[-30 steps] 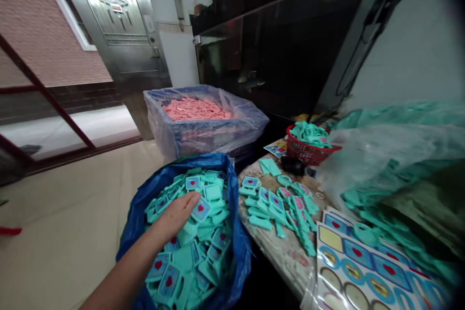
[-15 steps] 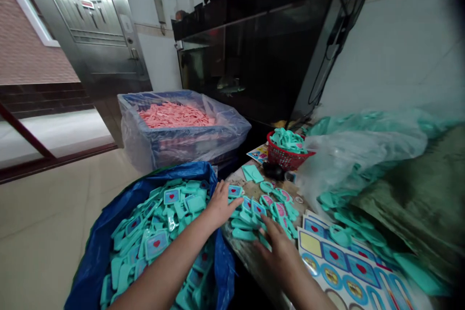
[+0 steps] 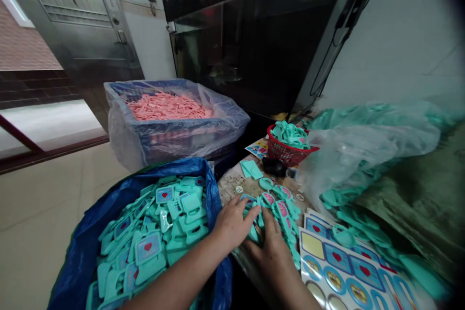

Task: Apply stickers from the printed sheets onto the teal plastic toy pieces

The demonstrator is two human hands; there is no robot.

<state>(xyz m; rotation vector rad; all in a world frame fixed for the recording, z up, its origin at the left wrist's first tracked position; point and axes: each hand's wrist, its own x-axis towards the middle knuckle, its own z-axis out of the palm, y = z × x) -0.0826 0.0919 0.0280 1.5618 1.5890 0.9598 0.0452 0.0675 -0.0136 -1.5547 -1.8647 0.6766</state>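
On the worktop, my left hand (image 3: 232, 223) curls over the far left side of a small cluster of teal plastic toy pieces (image 3: 255, 235). My right hand (image 3: 271, 247) presses against the same cluster from the right, so the pieces are gathered between both hands. Fingers hide most of them. Just beyond my right fingers lie teal pieces with pink watermelon-like stickers (image 3: 282, 209). To the left, a blue bag (image 3: 76, 247) is full of teal pieces with red-heart stickers (image 3: 148, 247).
Sticker sheets (image 3: 337, 266) lie at the right. A red basket (image 3: 286, 155) of teal pieces stands behind, near a black object (image 3: 274, 167). Clear plastic bags (image 3: 363, 140) crowd the right side. A plastic-lined blue crate (image 3: 174, 133) holds pink pieces. Behind is a dark fish tank (image 3: 269, 53).
My hands have come together around the teal pieces, the left moving right and nearer. The heart-stickered pieces between them are now mostly covered. The view has shifted slightly.
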